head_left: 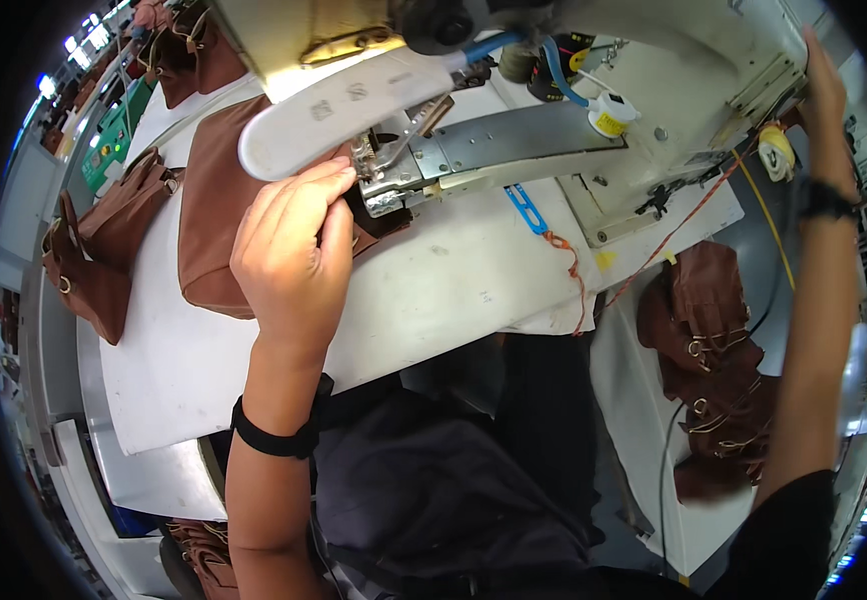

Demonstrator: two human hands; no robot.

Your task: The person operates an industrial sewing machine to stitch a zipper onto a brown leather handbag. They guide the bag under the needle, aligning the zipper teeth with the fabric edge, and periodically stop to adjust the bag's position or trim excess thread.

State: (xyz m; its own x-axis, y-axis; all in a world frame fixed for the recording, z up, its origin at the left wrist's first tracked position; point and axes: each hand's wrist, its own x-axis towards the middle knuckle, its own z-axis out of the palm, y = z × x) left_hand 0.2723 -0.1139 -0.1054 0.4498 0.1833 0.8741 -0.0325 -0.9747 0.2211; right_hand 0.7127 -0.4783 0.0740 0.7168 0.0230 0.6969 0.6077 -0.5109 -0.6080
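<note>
The left arm rises over the table's [434,300] near edge; the left hand's [292,240] fingers curl at the sewing machine [524,140], beside the brown bag [216,205] toward the table's left edge. The right arm stretches up, the right hand [824,88] against the machine's right end. Neither grip can be told.

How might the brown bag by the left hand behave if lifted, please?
The brown bag would probably flex, as its leather-like sides curve softly. It may catch at first, since it lies at the sewing machine's narrow arm.

a blue slotted strip [527,210] lies left of piled brown bags [719,368].
</note>
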